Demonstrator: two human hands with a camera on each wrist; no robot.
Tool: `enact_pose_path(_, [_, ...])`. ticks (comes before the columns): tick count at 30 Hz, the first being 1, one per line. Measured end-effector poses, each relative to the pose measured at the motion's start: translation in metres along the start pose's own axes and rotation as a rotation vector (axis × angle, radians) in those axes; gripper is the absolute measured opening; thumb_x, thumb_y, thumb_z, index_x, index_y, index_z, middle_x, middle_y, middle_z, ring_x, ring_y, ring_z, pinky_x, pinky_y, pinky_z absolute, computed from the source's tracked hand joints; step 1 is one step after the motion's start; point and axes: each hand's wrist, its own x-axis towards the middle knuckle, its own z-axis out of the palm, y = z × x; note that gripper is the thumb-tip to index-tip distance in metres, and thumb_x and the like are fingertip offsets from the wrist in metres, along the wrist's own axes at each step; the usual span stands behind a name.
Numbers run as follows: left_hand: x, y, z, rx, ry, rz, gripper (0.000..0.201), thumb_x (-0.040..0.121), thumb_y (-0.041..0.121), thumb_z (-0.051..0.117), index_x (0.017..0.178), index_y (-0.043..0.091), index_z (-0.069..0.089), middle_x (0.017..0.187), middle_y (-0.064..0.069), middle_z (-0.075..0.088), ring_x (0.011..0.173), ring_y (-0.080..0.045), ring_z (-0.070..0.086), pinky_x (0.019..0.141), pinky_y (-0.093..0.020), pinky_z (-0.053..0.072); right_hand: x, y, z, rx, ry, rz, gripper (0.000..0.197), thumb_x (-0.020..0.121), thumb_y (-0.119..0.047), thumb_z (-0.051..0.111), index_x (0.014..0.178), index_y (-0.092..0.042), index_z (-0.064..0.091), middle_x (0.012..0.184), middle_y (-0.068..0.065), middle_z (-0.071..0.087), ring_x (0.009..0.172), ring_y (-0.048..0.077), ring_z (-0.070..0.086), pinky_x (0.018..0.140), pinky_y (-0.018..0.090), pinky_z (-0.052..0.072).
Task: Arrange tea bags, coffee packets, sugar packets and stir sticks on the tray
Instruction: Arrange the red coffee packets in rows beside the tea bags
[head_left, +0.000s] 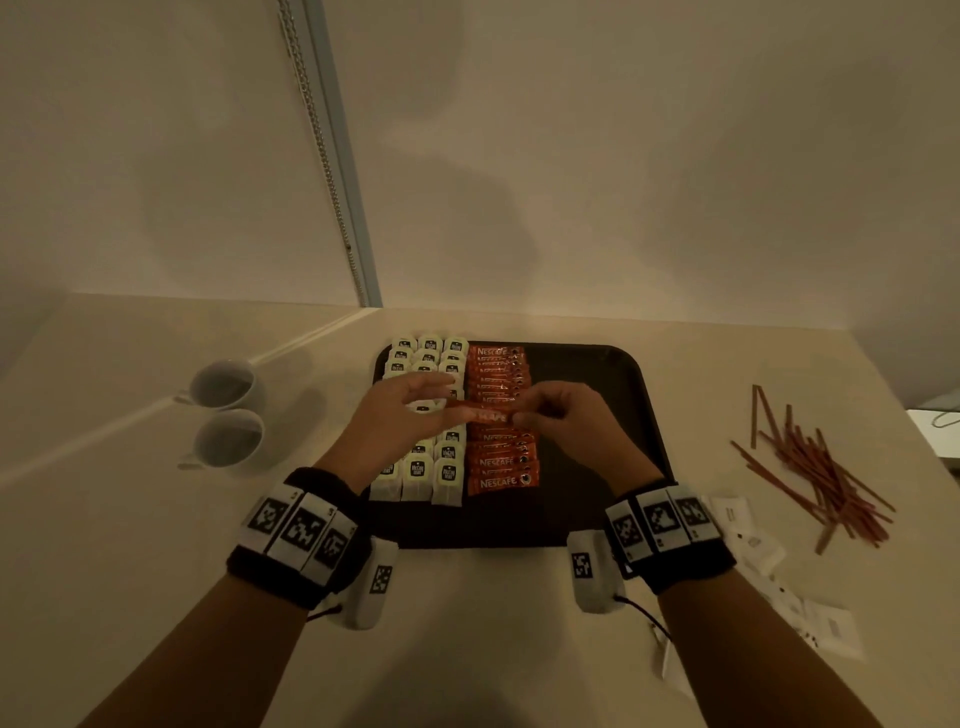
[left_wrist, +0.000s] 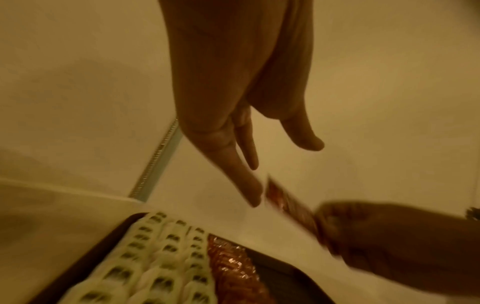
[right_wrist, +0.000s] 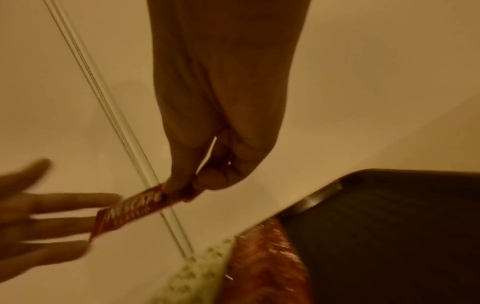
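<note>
A black tray lies on the counter, with rows of white tea bags at its left and a column of red coffee packets beside them. My right hand pinches one end of a red coffee packet above that column; the same packet shows in the right wrist view under my right hand. My left hand hovers with straight fingers at the packet's other end. In the left wrist view the left hand is just apart from the packet.
Two white cups stand left of the tray. A loose pile of brown stir sticks lies to the right. White sugar packets are scattered near my right wrist. The tray's right half is bare. A wall rises behind the counter.
</note>
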Motion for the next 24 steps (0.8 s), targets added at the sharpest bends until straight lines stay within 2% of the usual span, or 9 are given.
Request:
enact_pose_path(1, [-0.003, -0.005, -0.004, 0.007, -0.021, -0.047, 0.046, 0.074, 0.034, 0.074, 0.118, 0.024, 0.062, 0.112, 0.006, 0.064, 0.099, -0.011, 0.064, 0.083, -0.029, 0.055, -0.003, 0.008, -0.002, -0.073, -0.027, 0.04, 0.009, 0.083, -0.013, 0.066, 0.086, -0.021, 0.065, 0.093, -0.007, 0.064, 0.091, 0.005, 0.061, 0.082, 0.02, 0.047])
enact_pose_path(2, [-0.008, -0.011, -0.009, 0.008, -0.031, -0.087, 0.04, 0.079, 0.035, 0.07, 0.118, 0.026, 0.061, 0.113, 0.005, 0.063, 0.098, -0.015, 0.065, 0.082, -0.03, 0.055, -0.006, 0.018, -0.002, -0.15, -0.057, 0.086, 0.008, 0.084, -0.013, 0.066, 0.089, -0.019, 0.065, 0.092, -0.012, 0.062, 0.09, 0.001, 0.058, 0.085, 0.02, 0.044])
enact_pose_path(5, [-0.027, -0.03, -0.026, 0.022, -0.04, -0.177, 0.016, 0.094, 0.028, 0.055, 0.108, 0.025, 0.063, 0.103, 0.001, 0.069, 0.091, -0.021, 0.067, 0.077, -0.03, 0.054, -0.018, 0.049, 0.005, -0.283, -0.14, 0.211, 0.011, 0.085, -0.011, 0.065, 0.096, -0.013, 0.066, 0.089, -0.019, 0.055, 0.085, -0.005, 0.051, 0.093, 0.023, 0.042])
enact_pose_path(9, [-0.05, -0.058, -0.045, 0.043, -0.028, -0.247, 0.016, 0.097, 0.016, 0.05, 0.104, 0.02, 0.064, 0.1, -0.004, 0.07, 0.081, -0.019, 0.065, 0.075, -0.032, 0.051, -0.026, 0.077, 0.026, -0.306, -0.171, 0.283, 0.014, 0.084, -0.011, 0.066, 0.098, -0.01, 0.067, 0.103, -0.003, 0.063, 0.096, 0.006, 0.054, 0.095, 0.025, 0.042])
enact_pose_path(11, [-0.059, -0.068, -0.052, 0.023, 0.001, -0.277, 0.017, 0.098, 0.013, 0.048, 0.104, 0.018, 0.064, 0.1, -0.008, 0.07, 0.078, -0.019, 0.065, 0.073, -0.031, 0.049, -0.026, 0.083, 0.035, -0.301, -0.12, 0.287, 0.015, 0.084, -0.01, 0.067, 0.099, -0.009, 0.065, 0.107, 0.002, 0.063, 0.097, 0.008, 0.054, 0.091, 0.022, 0.042])
enact_pose_path(14, [-0.072, -0.077, -0.059, -0.005, 0.041, -0.31, 0.018, 0.097, 0.011, 0.048, 0.103, 0.015, 0.064, 0.099, -0.01, 0.07, 0.081, -0.024, 0.065, 0.072, -0.031, 0.049, -0.023, 0.086, 0.043, -0.283, -0.007, 0.287, 0.016, 0.082, -0.011, 0.069, 0.096, -0.008, 0.061, 0.1, 0.002, 0.063, 0.092, 0.011, 0.056, 0.081, 0.02, 0.043])
enact_pose_path(17, [-0.081, -0.081, -0.065, -0.026, 0.066, -0.316, 0.018, 0.097, 0.012, 0.049, 0.106, 0.014, 0.065, 0.099, -0.009, 0.07, 0.087, -0.029, 0.066, 0.074, -0.032, 0.05, -0.021, 0.088, 0.045, -0.325, 0.039, 0.272, 0.014, 0.082, -0.012, 0.07, 0.089, -0.012, 0.058, 0.096, 0.002, 0.061, 0.09, 0.014, 0.057, 0.082, 0.027, 0.048])
enact_pose_path(21, [-0.085, -0.082, -0.066, -0.02, 0.091, -0.307, 0.018, 0.097, 0.012, 0.05, 0.105, 0.015, 0.066, 0.099, -0.009, 0.071, 0.085, -0.027, 0.066, 0.076, -0.034, 0.05, -0.018, 0.089, 0.049, -0.346, 0.067, 0.284, 0.014, 0.082, -0.015, 0.07, 0.086, -0.014, 0.056, 0.099, 0.004, 0.06, 0.09, 0.014, 0.056, 0.081, 0.025, 0.045])
enact_pose_path(24, [-0.077, -0.08, -0.058, 0.04, 0.099, -0.255, 0.017, 0.094, 0.008, 0.054, 0.1, 0.02, 0.065, 0.099, -0.009, 0.069, 0.085, -0.027, 0.064, 0.073, -0.032, 0.049, -0.018, 0.091, 0.052, -0.355, 0.094, 0.291, 0.018, 0.081, -0.017, 0.07, 0.084, -0.015, 0.053, 0.099, 0.005, 0.059, 0.089, 0.015, 0.054, 0.077, 0.024, 0.043])
